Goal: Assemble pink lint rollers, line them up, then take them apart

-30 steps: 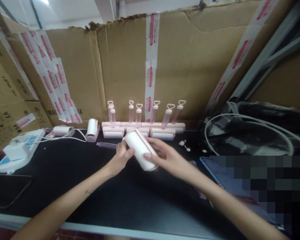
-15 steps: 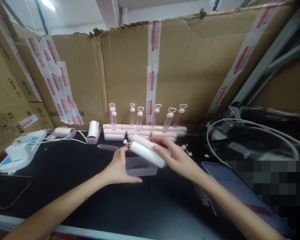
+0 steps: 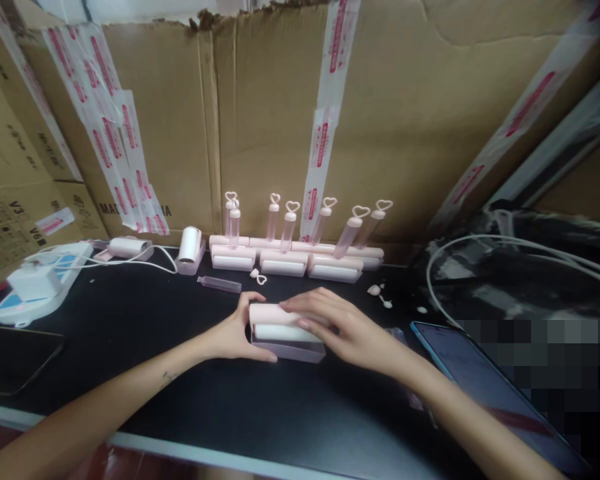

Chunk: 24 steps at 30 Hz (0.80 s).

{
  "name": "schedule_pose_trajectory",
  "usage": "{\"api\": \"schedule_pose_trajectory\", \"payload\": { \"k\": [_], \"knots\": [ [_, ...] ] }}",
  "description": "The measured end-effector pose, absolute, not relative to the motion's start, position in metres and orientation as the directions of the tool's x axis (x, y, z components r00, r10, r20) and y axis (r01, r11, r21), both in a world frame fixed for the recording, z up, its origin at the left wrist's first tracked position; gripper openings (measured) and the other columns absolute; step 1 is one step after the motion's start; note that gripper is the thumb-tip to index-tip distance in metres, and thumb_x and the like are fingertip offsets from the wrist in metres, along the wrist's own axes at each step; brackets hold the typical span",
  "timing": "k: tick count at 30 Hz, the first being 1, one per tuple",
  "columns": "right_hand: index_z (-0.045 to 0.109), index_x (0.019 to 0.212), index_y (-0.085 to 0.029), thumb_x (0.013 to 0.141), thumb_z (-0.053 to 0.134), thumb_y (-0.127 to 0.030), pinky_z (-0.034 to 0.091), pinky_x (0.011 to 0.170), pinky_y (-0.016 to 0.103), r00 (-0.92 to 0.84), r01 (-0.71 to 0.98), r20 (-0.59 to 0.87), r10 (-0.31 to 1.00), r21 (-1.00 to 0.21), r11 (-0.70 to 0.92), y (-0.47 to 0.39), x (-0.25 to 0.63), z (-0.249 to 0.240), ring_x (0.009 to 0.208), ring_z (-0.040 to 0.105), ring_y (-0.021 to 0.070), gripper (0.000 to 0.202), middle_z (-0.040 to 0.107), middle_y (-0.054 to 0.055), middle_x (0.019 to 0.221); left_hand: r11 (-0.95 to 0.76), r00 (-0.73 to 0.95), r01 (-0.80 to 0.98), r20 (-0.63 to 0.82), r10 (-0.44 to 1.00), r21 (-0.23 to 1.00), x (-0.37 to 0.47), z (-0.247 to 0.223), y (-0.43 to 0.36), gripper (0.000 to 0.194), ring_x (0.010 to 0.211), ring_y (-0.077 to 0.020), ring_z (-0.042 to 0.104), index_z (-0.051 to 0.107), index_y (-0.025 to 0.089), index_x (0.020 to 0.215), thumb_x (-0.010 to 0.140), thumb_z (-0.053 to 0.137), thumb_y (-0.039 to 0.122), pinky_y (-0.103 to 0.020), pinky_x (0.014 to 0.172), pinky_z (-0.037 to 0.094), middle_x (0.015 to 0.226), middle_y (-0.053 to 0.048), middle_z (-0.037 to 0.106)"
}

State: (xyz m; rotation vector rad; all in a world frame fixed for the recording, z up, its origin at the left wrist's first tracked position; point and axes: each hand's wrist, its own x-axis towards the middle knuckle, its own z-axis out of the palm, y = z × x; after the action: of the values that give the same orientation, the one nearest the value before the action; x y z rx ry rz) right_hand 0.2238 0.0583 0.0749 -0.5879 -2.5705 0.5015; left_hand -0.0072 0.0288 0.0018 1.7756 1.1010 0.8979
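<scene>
In the head view, a piece made of a pink bar and a white roll (image 3: 283, 333) sits at the opening of a translucent purple tray (image 3: 293, 351) on the black table. My left hand (image 3: 235, 330) curves around the tray's left end, thumb along its front and fingers behind. From above right, my right hand (image 3: 343, 327) grips the pink-and-white piece, covering its right end. Behind the hands lie a clear tube (image 3: 220, 285) and a small heart-topped cap (image 3: 259, 276).
Several pink-and-white pieces (image 3: 283, 264) line the cardboard wall (image 3: 260, 120), with heart-topped tubes (image 3: 347, 233) standing among them. A power strip (image 3: 55, 283) with cables is at left. A phone (image 3: 480, 380) lies at right, near small white bits (image 3: 375, 291).
My right hand has lowered the pink-and-white piece from a tilt to nearly level at the tray. The heart-topped cap now lies on the table beyond my left hand. The camera view has tipped downward.
</scene>
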Motion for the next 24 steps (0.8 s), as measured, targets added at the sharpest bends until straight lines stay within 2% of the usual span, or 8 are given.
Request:
{"api": "schedule_pose_trajectory", "payload": {
  "k": [3, 6, 10, 15, 19, 22, 24],
  "knots": [
    [0.060, 0.115, -0.022, 0.093, 0.044, -0.031, 0.045, 0.089, 0.036, -0.782, 0.334, 0.336, 0.525, -0.485, 0.808, 0.057, 0.224, 0.071, 0.104, 0.054, 0.0212, 0.028, 0.062, 0.008, 0.112, -0.262, 0.340, 0.309, 0.151, 0.928, 0.914, -0.008, 0.001, 0.028, 0.089, 0.101, -0.0226, 0.054, 0.026, 0.022, 0.121, 0.054, 0.083, 0.035, -0.038, 0.087, 0.045, 0.111, -0.006, 0.047],
    [0.059, 0.114, -0.022, 0.093, 0.045, -0.032, 0.045, 0.089, 0.034, -0.740, 0.331, 0.355, 0.571, -0.548, 0.768, 0.054, 0.224, 0.068, 0.103, 0.056, 0.0201, 0.027, 0.062, 0.008, 0.110, -0.276, 0.380, 0.220, 0.178, 0.907, 0.936, -0.010, -0.002, 0.028, 0.087, 0.097, -0.0198, 0.055, 0.023, 0.025, 0.122, 0.058, 0.081, 0.032, -0.034, 0.082, 0.047, 0.112, -0.006, 0.046],
    [0.056, 0.115, -0.022, 0.093, 0.045, -0.033, 0.045, 0.090, 0.033, -0.729, 0.311, 0.373, 0.574, -0.567, 0.763, 0.053, 0.221, 0.062, 0.105, 0.057, 0.0199, 0.028, 0.061, 0.008, 0.112, -0.273, 0.421, 0.168, 0.181, 0.889, 0.947, -0.012, -0.006, 0.030, 0.087, 0.094, -0.0187, 0.056, 0.019, 0.027, 0.123, 0.061, 0.080, 0.030, -0.032, 0.078, 0.048, 0.115, -0.007, 0.046],
    [0.054, 0.114, -0.020, 0.094, 0.043, -0.032, 0.045, 0.091, 0.033, -0.750, 0.362, 0.325, 0.576, -0.528, 0.768, 0.060, 0.223, 0.063, 0.104, 0.056, 0.0191, 0.026, 0.061, 0.008, 0.110, -0.310, 0.376, 0.263, 0.199, 0.905, 0.914, -0.011, -0.002, 0.031, 0.087, 0.106, -0.0240, 0.053, 0.023, 0.024, 0.118, 0.055, 0.083, 0.032, -0.039, 0.090, 0.044, 0.115, -0.008, 0.045],
    [0.057, 0.111, -0.021, 0.094, 0.044, -0.030, 0.045, 0.092, 0.033, -0.804, 0.347, 0.291, 0.519, -0.479, 0.806, 0.059, 0.222, 0.064, 0.106, 0.055, 0.0190, 0.024, 0.062, 0.008, 0.111, -0.267, 0.407, 0.301, 0.130, 0.904, 0.915, -0.013, -0.002, 0.032, 0.089, 0.099, -0.0233, 0.056, 0.024, 0.023, 0.121, 0.055, 0.083, 0.036, -0.038, 0.085, 0.046, 0.111, -0.008, 0.050],
    [0.058, 0.113, -0.020, 0.094, 0.043, -0.029, 0.044, 0.096, 0.038, -0.820, 0.376, 0.257, 0.511, -0.433, 0.819, 0.054, 0.221, 0.058, 0.114, 0.052, 0.0216, 0.026, 0.062, 0.009, 0.115, -0.307, 0.411, 0.311, 0.164, 0.897, 0.900, -0.015, -0.001, 0.032, 0.091, 0.106, -0.0252, 0.054, 0.025, 0.023, 0.123, 0.054, 0.083, 0.037, -0.040, 0.093, 0.040, 0.114, -0.009, 0.051],
    [0.056, 0.119, -0.021, 0.092, 0.046, -0.033, 0.040, 0.100, 0.043, -0.837, 0.394, 0.222, 0.500, -0.390, 0.832, 0.051, 0.222, 0.057, 0.122, 0.047, 0.0247, 0.031, 0.057, 0.010, 0.126, -0.344, 0.444, 0.284, 0.195, 0.874, 0.895, -0.017, 0.000, 0.033, 0.099, 0.112, -0.0262, 0.051, 0.024, 0.024, 0.127, 0.051, 0.085, 0.037, -0.041, 0.098, 0.035, 0.116, -0.010, 0.052]
  ]
}}
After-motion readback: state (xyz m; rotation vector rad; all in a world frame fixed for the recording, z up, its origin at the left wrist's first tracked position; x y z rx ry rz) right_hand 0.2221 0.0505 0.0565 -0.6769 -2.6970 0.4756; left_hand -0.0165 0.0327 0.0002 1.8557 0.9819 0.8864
